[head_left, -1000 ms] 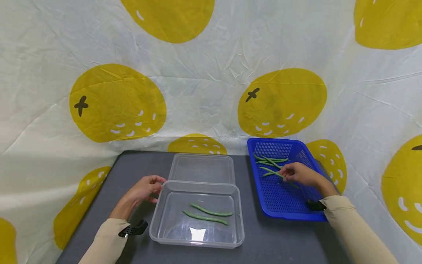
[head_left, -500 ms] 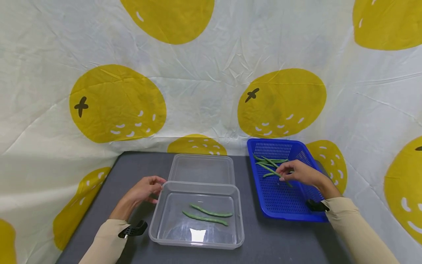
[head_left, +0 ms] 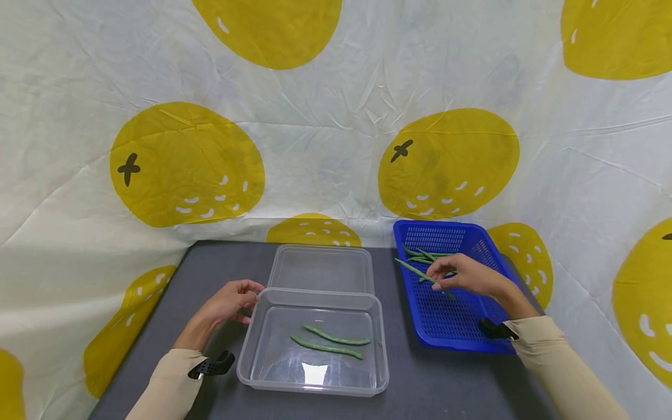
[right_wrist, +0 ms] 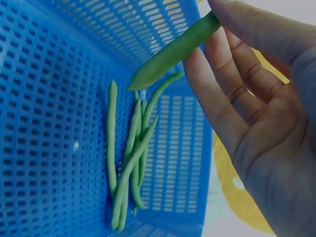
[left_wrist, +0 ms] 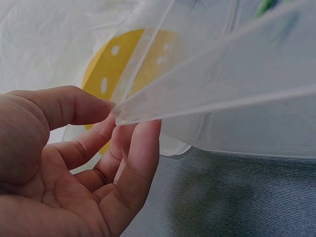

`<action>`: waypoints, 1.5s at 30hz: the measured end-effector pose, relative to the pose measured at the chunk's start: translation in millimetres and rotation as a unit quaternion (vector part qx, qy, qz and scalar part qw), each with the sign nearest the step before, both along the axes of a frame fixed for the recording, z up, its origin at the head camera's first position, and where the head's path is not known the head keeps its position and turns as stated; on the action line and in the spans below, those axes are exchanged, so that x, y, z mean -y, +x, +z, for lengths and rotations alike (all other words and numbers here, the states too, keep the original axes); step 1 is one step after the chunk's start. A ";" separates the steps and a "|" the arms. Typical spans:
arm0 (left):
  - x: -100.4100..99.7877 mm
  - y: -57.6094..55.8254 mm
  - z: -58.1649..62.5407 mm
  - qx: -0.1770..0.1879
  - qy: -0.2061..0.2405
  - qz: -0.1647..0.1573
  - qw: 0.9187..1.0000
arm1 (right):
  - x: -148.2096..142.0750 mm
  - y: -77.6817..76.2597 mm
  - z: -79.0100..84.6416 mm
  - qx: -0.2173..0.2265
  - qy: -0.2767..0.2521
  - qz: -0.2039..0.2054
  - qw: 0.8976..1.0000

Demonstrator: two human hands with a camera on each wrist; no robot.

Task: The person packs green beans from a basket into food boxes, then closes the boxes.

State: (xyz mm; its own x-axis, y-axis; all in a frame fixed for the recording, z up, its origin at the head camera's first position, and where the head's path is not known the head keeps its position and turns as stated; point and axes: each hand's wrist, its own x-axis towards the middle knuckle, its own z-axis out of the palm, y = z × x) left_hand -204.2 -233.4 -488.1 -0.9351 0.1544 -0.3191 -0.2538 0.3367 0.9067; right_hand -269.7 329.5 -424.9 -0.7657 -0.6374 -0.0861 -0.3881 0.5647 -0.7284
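Observation:
My right hand (head_left: 464, 274) pinches a green bean (right_wrist: 173, 52) between thumb and fingers, raised over the blue basket (head_left: 457, 344). Several more green beans (right_wrist: 131, 158) lie at the basket's far left end. At the left, my left hand (head_left: 230, 302) holds the rim corner of a clear plastic container (head_left: 315, 386); in the left wrist view the thumb and fingers (left_wrist: 143, 163) pinch that corner. Two green beans (head_left: 336, 338) lie apart on the container's floor.
A clear lid (head_left: 322, 268) lies flat just behind the container on the dark grey table (head_left: 231, 262). Behind the table hangs a white cloth (head_left: 320, 163) with yellow fruit prints. The basket stands to the right of the container, with table between them.
My right hand has moved left and lifted the green bean off the others in the basket. The left hand and the container stay where they were.

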 end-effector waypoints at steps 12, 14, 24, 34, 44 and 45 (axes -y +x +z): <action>0.4 -0.1 -0.6 -0.001 0.003 -0.005 1.000 | 23.6 7.3 3.6 0.018 -0.022 0.016 0.999; 0.3 0.1 0.1 0.000 0.002 -0.005 1.000 | 27.4 8.2 4.0 0.020 -0.023 0.020 0.999; 0.1 1.9 4.3 0.003 0.006 -0.007 1.000 | 46.9 14.3 8.3 0.012 -0.036 0.050 0.998; -0.7 0.7 4.3 0.004 0.001 -0.002 1.000 | 63.0 17.5 8.8 0.020 -0.059 0.069 0.996; -1.1 2.0 3.6 0.002 0.000 -0.003 1.000 | 79.5 20.9 9.8 0.019 -0.057 0.085 0.995; -1.1 2.2 3.0 -0.001 -0.001 -0.005 1.000 | 81.0 21.1 9.2 0.019 -0.059 0.087 0.994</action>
State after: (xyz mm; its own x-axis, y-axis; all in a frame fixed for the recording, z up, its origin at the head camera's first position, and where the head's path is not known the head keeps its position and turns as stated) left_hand -202.0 -232.3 -485.1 -0.9340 0.1626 -0.3183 -0.2495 0.3410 0.9064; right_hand -248.6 248.5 -415.7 -0.6400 -0.7678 -0.0300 -0.4441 0.4015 -0.8010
